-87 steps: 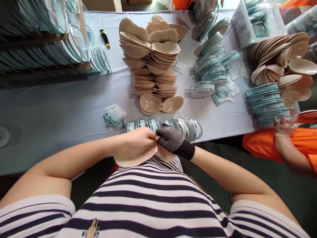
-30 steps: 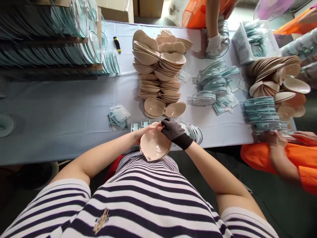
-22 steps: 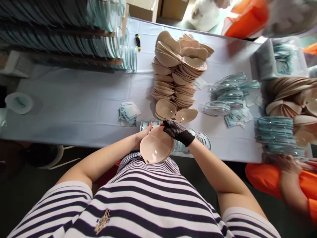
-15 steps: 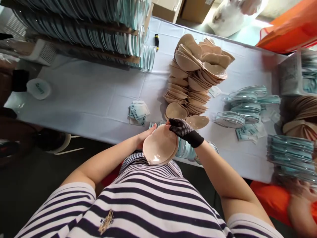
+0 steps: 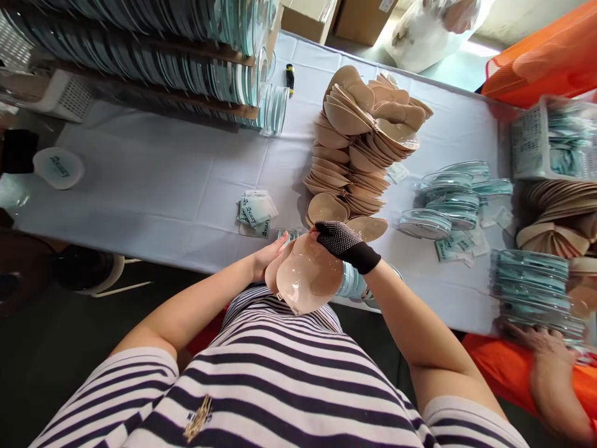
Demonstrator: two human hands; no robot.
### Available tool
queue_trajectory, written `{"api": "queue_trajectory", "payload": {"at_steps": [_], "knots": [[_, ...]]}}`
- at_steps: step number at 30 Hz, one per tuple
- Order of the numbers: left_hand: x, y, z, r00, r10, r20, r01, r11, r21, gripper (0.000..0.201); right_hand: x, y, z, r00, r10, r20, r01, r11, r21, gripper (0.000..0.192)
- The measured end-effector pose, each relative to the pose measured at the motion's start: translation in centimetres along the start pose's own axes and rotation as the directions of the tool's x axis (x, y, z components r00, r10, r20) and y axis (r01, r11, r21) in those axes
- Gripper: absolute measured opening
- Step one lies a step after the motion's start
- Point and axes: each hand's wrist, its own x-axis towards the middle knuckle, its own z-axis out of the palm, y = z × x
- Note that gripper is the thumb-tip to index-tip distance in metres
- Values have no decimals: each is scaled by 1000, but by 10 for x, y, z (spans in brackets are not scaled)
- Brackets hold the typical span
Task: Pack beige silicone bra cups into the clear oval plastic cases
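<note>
Your bare left hand and gloved right hand grip one beige bra cup together, with a tall pile of cups left on the tabletop.

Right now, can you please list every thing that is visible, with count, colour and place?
beige cup: one, glossy inside, held in both hands
cup pile: many, beige, table middle
clear cases: several, teal-edged, right of the pile
case stack: many, teal, far right
leaflets: few, teal-white, left of the pile
racks of cases: many, top left
white basket: one, top right
table: one, white cloth
co-worker's hand: one, by the stack
left hand: bare
right hand: black dotted glove
</note>
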Motion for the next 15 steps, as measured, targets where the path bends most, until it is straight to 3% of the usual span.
{"api": "queue_trajectory", "payload": {"at_steps": [8, 15], "knots": [[5, -2, -5, 999, 45, -17, -45, 999, -4, 74, -10, 29, -10, 1000, -7, -8, 7, 999, 49, 25], [9, -6, -20, 994, 40, 98, -33, 997, -71, 80, -16, 41, -21, 1000, -18, -13, 20, 988, 154, 32]]}}
